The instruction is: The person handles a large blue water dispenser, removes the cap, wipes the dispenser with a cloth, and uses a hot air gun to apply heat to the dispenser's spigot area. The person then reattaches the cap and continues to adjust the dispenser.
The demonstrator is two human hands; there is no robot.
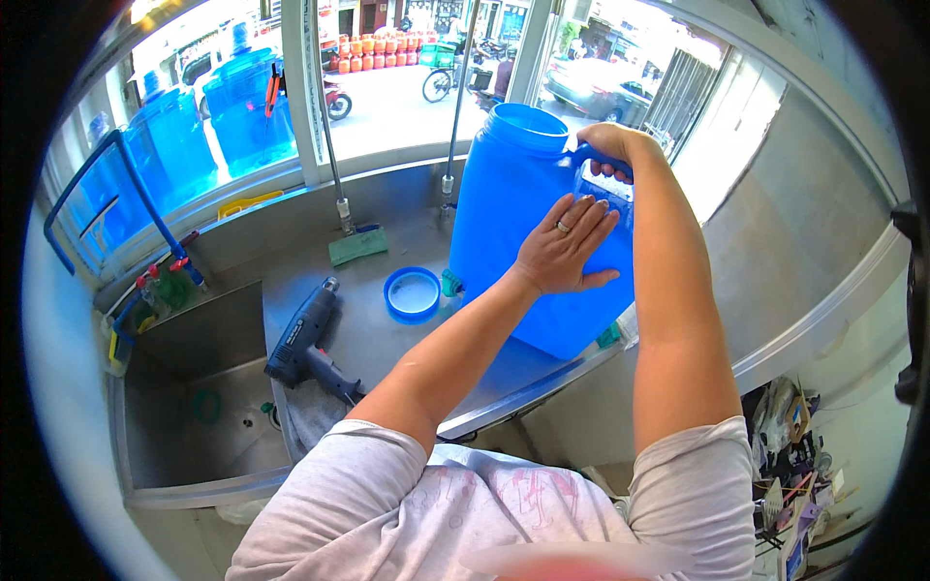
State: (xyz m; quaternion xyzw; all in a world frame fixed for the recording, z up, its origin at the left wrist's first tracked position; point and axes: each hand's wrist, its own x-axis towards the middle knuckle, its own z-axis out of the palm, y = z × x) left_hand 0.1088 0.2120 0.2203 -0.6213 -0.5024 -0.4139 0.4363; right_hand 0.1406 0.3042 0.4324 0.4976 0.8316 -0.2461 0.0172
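A large blue plastic water jug (504, 208) stands on the steel counter in front of me, its round mouth uncovered at the top. My right hand (610, 153) is closed around the jug's handle at the upper right side. Against the jug's near face lies my left hand (569, 242), fingers stretched out flat and a ring on one of them. A small teal tap (451, 283) sticks out low on the jug's left side. Left of it, a round blue cap (412, 294) rests on the counter.
A heat gun (308, 344) lies near the counter's edge, beside a steel sink (194, 445). Behind stands a rod with a green scrubbing pad (358, 246). Other blue jugs (247, 107) are beyond the window. Clutter (790, 474) fills the lower right.
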